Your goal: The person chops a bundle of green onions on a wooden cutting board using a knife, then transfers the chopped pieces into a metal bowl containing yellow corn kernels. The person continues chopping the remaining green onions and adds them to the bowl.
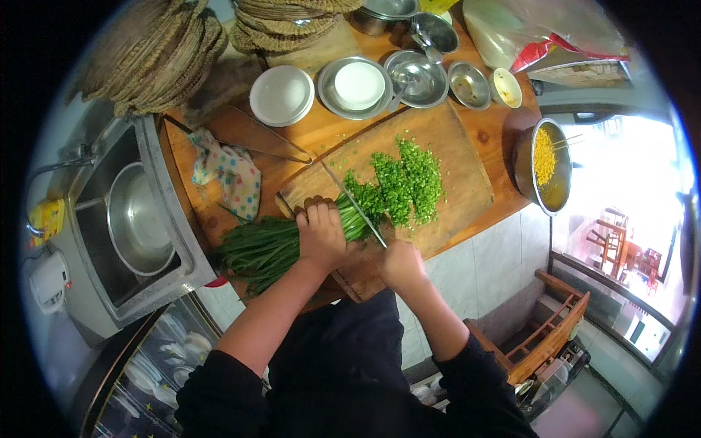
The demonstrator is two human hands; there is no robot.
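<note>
My left hand [320,230] presses down on a thick bunch of long green stalks [268,246], which look like scallions or chives. The bunch lies across a wooden cutting board [465,180], its dark leafy ends hanging over to the left. In my right hand [403,265] is the handle of a large knife [356,203], seen nearly edge-on with its blade at the cut end of the stalks, just right of my left fingers. Beyond the blade spreads a heap of finely chopped greens [413,180]. The knife handle is hidden by my fist.
Stacked white plates [281,95] and metal bowls [416,78] line the back. A dotted cloth [227,175] lies left, near a sink [189,268] holding a metal basin [141,219]. A bowl of yellow food [561,191] stands at the right edge. Woven trays [159,60] lean at back left.
</note>
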